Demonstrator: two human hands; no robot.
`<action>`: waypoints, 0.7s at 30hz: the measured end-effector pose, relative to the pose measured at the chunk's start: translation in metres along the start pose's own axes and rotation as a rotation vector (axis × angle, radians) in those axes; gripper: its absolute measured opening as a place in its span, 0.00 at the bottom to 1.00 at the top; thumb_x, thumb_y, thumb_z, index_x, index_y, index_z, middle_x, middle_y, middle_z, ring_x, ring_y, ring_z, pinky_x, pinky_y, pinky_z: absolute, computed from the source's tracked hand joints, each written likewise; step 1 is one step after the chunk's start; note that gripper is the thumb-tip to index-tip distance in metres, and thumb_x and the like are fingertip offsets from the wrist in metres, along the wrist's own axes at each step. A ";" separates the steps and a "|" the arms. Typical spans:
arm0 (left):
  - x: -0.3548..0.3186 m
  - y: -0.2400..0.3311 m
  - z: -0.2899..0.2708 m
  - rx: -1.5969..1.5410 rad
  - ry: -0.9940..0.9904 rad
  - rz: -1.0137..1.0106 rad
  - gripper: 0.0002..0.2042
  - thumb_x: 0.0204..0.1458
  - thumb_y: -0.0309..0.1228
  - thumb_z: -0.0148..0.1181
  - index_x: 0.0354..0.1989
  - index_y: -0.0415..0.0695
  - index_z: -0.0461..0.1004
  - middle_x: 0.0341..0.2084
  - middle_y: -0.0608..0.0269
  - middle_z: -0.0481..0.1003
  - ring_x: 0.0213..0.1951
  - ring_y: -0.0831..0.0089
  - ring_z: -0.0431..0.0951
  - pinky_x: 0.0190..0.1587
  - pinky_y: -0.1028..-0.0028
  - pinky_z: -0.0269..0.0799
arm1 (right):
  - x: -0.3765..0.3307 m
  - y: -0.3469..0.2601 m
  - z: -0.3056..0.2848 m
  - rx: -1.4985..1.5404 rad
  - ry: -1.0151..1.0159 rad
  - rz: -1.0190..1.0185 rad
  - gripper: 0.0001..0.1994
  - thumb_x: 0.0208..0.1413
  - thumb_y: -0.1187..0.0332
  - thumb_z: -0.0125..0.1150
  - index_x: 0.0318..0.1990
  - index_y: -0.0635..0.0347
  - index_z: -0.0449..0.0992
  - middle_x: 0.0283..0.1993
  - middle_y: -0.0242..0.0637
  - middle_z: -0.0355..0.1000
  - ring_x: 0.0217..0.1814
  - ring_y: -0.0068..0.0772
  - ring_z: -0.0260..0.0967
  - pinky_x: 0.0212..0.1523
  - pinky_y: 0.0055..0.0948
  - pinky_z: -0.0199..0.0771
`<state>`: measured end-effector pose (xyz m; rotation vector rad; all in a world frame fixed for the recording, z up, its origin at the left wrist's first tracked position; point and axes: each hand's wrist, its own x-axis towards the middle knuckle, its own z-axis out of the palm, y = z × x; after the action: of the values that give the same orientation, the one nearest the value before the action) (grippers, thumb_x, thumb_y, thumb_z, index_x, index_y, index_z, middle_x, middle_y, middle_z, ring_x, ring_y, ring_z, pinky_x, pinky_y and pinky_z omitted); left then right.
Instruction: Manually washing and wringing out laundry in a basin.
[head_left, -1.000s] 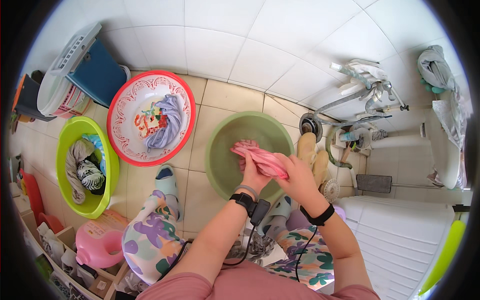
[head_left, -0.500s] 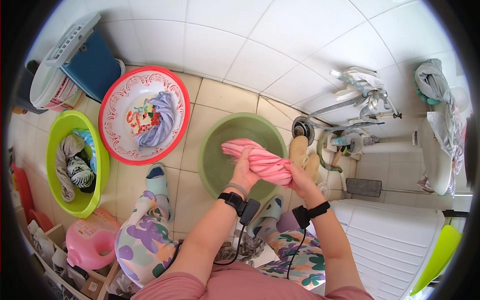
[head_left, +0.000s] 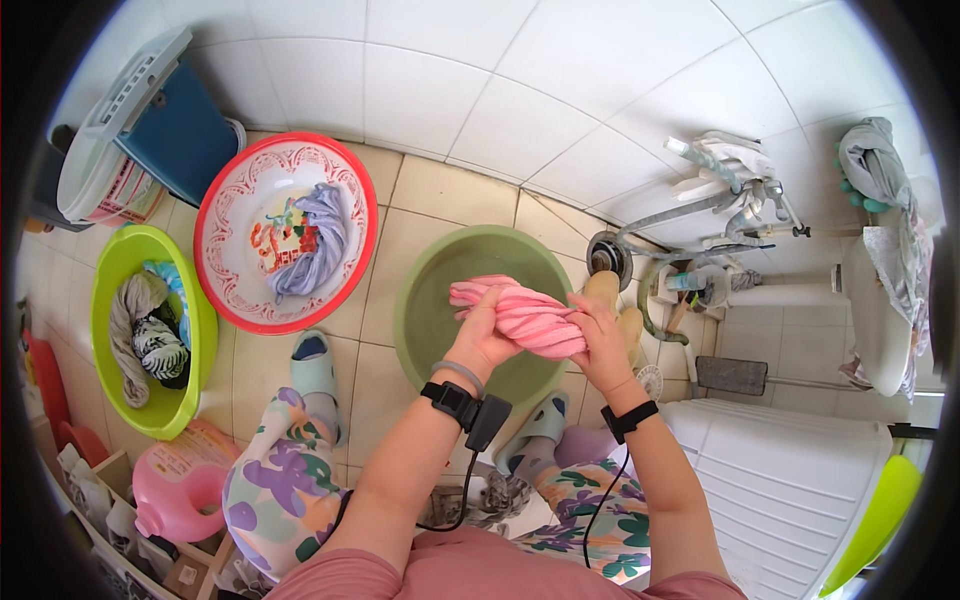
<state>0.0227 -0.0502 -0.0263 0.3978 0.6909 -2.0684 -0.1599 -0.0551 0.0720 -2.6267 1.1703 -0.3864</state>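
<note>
A twisted pink cloth (head_left: 530, 318) stretches between my two hands, over a round green basin (head_left: 425, 262). My left hand (head_left: 484, 335) is wrapped round its middle-left part, thumb lying along the top. On the right end, my right hand (head_left: 602, 345) grips the cloth, with its fingers bent over the upper side. The twist runs in slanting folds along its length. Some liquid seems to lie in the basin beneath, though how deep I cannot tell.
Left of the green basin, a red-rimmed white basin (head_left: 362, 262) holds a twisted lilac cloth (head_left: 318, 240). A lime-green tub (head_left: 205, 340) contains grey, patterned and blue fabrics. A pink jug (head_left: 180, 490) stands near my left leg. Drain hoses (head_left: 650, 310) and a white ribbed panel (head_left: 770, 490) lie on the right.
My right hand has turned and shifted its hold, its fingers now reaching over the top of the pink cloth. My left hand keeps its grip nearly in place.
</note>
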 end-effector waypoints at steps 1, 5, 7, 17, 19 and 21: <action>0.001 0.000 -0.003 0.000 0.000 0.000 0.17 0.56 0.40 0.51 0.49 0.43 0.67 0.49 0.57 0.70 0.53 0.63 0.69 0.59 0.59 0.62 | -0.003 0.000 0.003 0.000 0.000 0.000 0.26 0.38 0.71 0.67 0.49 0.62 0.68 0.52 0.44 0.65 0.52 0.50 0.64 0.50 0.36 0.69; -0.001 -0.003 -0.001 0.165 0.021 0.110 0.15 0.56 0.37 0.50 0.49 0.43 0.67 0.47 0.58 0.71 0.50 0.64 0.71 0.56 0.60 0.65 | -0.013 -0.008 0.026 0.583 0.002 0.544 0.16 0.53 0.70 0.56 0.48 0.62 0.67 0.49 0.40 0.68 0.48 0.40 0.68 0.47 0.31 0.69; -0.003 -0.002 0.000 0.260 0.050 0.166 0.15 0.56 0.36 0.49 0.49 0.42 0.67 0.46 0.57 0.72 0.49 0.64 0.71 0.55 0.61 0.66 | -0.017 -0.008 0.040 0.895 0.101 0.706 0.14 0.56 0.70 0.53 0.49 0.63 0.66 0.48 0.38 0.69 0.46 0.35 0.70 0.46 0.29 0.70; 0.008 0.000 -0.012 0.295 0.000 0.234 0.12 0.54 0.33 0.53 0.43 0.40 0.68 0.37 0.57 0.73 0.41 0.67 0.74 0.49 0.66 0.70 | -0.006 -0.007 0.056 1.717 -0.173 1.326 0.18 0.63 0.54 0.43 0.52 0.56 0.65 0.44 0.32 0.71 0.39 0.26 0.69 0.32 0.24 0.72; 0.011 0.001 -0.013 0.239 0.015 0.270 0.10 0.55 0.33 0.53 0.41 0.42 0.69 0.36 0.59 0.73 0.40 0.67 0.74 0.48 0.66 0.71 | -0.005 -0.010 0.054 1.686 -0.165 1.346 0.20 0.62 0.55 0.45 0.56 0.56 0.62 0.44 0.33 0.71 0.40 0.27 0.70 0.36 0.25 0.73; 0.014 0.001 -0.011 0.165 0.074 0.287 0.08 0.55 0.34 0.54 0.37 0.43 0.69 0.33 0.62 0.73 0.38 0.68 0.73 0.46 0.66 0.71 | -0.014 -0.013 0.055 1.084 -0.007 0.892 0.28 0.59 0.58 0.52 0.63 0.57 0.52 0.54 0.39 0.65 0.50 0.33 0.68 0.48 0.31 0.71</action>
<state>0.0166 -0.0529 -0.0427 0.6322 0.4766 -1.8491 -0.1420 -0.0301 0.0231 -1.0746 1.4128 -0.5779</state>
